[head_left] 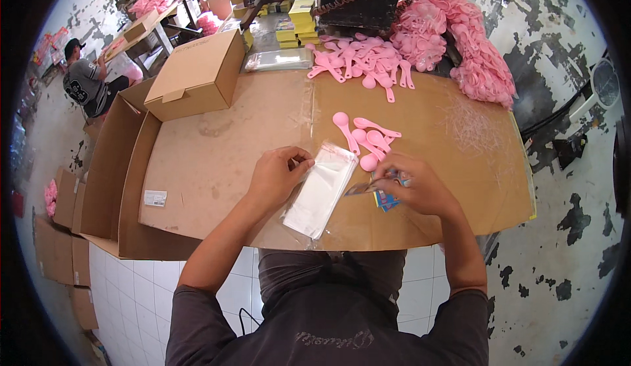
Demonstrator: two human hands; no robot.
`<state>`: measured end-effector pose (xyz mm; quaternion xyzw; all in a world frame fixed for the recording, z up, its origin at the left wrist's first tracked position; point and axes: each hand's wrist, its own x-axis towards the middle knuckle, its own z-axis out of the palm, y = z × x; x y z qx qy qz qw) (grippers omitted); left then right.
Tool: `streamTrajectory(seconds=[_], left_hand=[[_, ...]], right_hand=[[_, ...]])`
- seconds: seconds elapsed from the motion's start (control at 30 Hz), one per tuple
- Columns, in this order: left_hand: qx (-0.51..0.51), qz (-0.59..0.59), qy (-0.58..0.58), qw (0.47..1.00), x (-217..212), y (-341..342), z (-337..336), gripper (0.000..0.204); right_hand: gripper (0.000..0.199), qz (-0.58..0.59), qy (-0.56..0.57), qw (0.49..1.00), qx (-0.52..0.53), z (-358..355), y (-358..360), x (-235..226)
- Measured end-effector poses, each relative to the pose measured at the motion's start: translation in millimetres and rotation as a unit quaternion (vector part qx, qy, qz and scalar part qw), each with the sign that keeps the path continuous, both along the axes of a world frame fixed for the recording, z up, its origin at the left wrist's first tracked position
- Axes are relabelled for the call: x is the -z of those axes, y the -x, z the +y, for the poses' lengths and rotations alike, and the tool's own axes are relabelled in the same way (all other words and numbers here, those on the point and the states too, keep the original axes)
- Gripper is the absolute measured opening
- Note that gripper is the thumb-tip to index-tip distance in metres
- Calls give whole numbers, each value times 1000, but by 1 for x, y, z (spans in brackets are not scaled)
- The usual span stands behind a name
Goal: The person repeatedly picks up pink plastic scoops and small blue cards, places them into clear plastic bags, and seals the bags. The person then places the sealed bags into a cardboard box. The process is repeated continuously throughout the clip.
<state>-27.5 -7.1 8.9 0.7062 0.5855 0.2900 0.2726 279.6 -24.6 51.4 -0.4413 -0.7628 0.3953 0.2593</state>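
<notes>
A stack of clear plastic bags (320, 192) lies slanted on the cardboard-covered table in front of me. My left hand (284, 172) is at its upper left edge, thumb and fingertips pinched on the plastic bag there. In my right hand (414, 185), just right of the stack, is a small printed card (361, 188), tilted and somewhat blurred. Blue printed cards (386, 201) lie under that hand, partly hidden by it. Just beyond the bags are several pink measuring spoons (373, 138), loose on the cardboard.
A larger heap of pink spoons (365, 58) lies at the table's far side, beside bulging bags of pink pieces (483, 70). A closed carton (194, 70) stands far left, above an open cardboard box (108, 175). Plastic threads (473, 126) are scattered on the right. Another person (89, 80) sits far left.
</notes>
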Motion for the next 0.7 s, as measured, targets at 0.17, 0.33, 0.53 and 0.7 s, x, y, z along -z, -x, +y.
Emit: streamTrajectory(seconds=[0.17, 0.33, 0.53, 0.7], left_hand=[[-3, -72, -6, 997, 3, 0, -1, 19], [5, -316, -24, 948, 15, 17, 11, 17], [65, -458, 116, 879, -1, 23, 5, 28], [96, -441, 129, 883, -7, 9, -2, 34]], right_hand=[[20, -85, -159, 974, -138, 14, 40, 26], [17, -62, -143, 980, -120, 19, 44, 37], [18, -6, -66, 995, -76, 20, 33, 27], [22, 140, -57, 988, 25, 28, 32, 10]])
